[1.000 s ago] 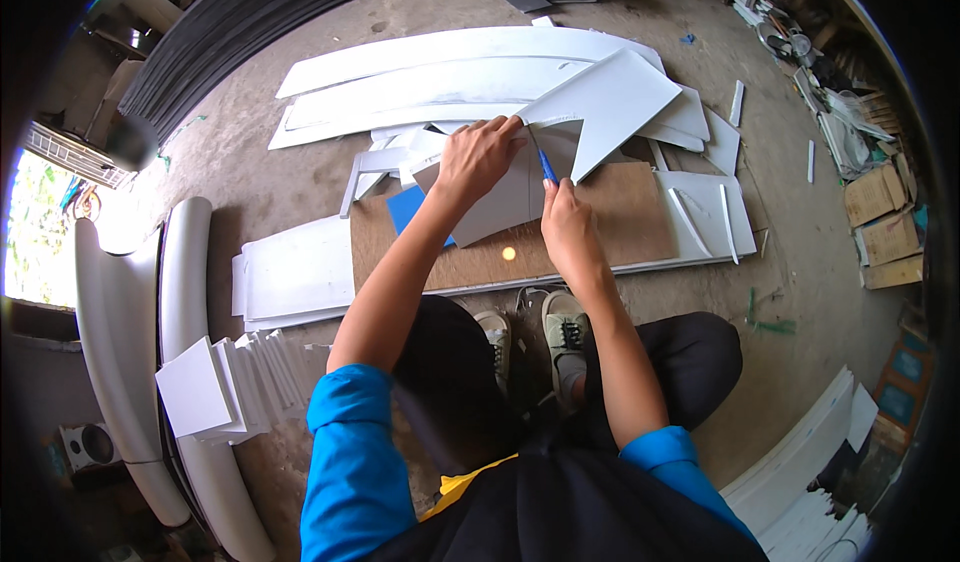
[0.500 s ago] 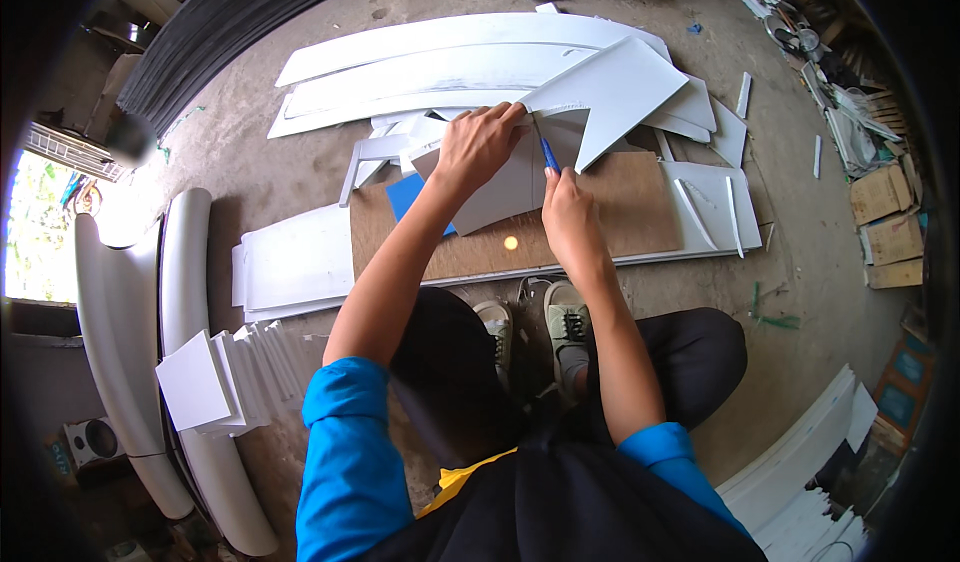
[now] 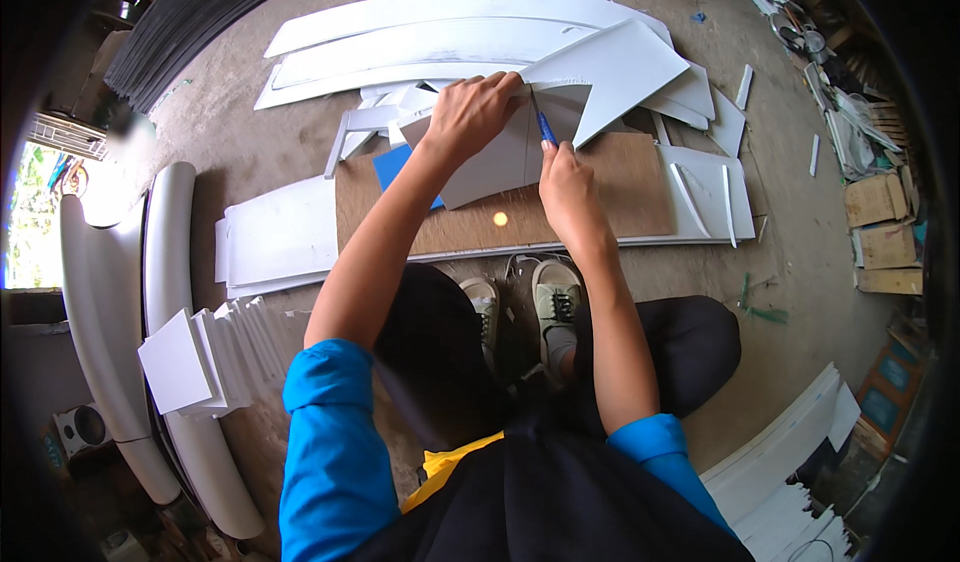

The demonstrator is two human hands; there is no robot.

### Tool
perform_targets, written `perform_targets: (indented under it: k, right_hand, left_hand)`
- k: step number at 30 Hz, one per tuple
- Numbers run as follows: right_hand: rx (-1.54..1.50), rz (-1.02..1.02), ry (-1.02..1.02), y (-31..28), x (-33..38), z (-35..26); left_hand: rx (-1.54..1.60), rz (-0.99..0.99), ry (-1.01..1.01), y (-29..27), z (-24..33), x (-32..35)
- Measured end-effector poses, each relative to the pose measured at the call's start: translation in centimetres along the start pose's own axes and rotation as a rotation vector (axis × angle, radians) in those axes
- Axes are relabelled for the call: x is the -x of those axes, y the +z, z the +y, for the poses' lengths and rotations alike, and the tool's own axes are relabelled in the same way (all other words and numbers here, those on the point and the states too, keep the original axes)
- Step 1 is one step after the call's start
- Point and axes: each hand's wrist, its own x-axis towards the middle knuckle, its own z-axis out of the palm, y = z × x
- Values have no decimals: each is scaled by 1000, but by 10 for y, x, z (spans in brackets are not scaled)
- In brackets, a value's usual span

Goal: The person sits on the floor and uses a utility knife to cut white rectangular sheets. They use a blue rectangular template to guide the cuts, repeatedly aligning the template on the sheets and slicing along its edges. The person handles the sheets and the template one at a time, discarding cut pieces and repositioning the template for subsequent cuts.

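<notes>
My left hand (image 3: 473,112) presses flat on a grey-white sheet piece (image 3: 495,167) that lies on a brown board (image 3: 620,187). A blue-handled knife (image 3: 546,128) is gripped in my right hand (image 3: 568,187), its blade on the sheet just right of my left fingers. A blue piece (image 3: 395,167) shows from under the sheet beside my left forearm. A large white pointed panel (image 3: 615,67) rests just beyond the knife.
Long curved white strips (image 3: 430,22) lie on the concrete floor ahead. Flat white sheets (image 3: 275,237) sit left of the board, stacked white squares (image 3: 195,362) and curved white panels (image 3: 110,302) further left. Wooden crates (image 3: 880,232) and clutter line the right. My shoes (image 3: 555,297) rest below the board.
Both hands have stayed on the sheet. The knife and right hand have shifted only slightly along the cut line, and the view has moved a little.
</notes>
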Motion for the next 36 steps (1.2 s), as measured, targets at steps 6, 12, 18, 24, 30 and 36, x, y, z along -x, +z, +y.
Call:
perform_targets:
  k: [6, 12, 18, 24, 30, 36]
  right_hand:
    - [14, -39, 34, -3, -11, -1]
    - [21, -28, 50, 0, -13, -5]
    - [59, -31, 50, 5, -2, 5]
    - [15, -4, -29, 11, -23, 3]
    - [51, -6, -39, 14, -23, 8]
    - [16, -12, 10, 7, -8, 8]
  left_hand:
    - [16, 36, 92, 2, 1, 4]
    - [10, 57, 63, 2, 1, 4]
    - [74, -63, -24, 0, -1, -1]
    - [44, -29, 36, 1, -2, 1]
    - [206, -33, -153, -10, 12, -7]
    - [225, -4, -172, -5, 12, -11]
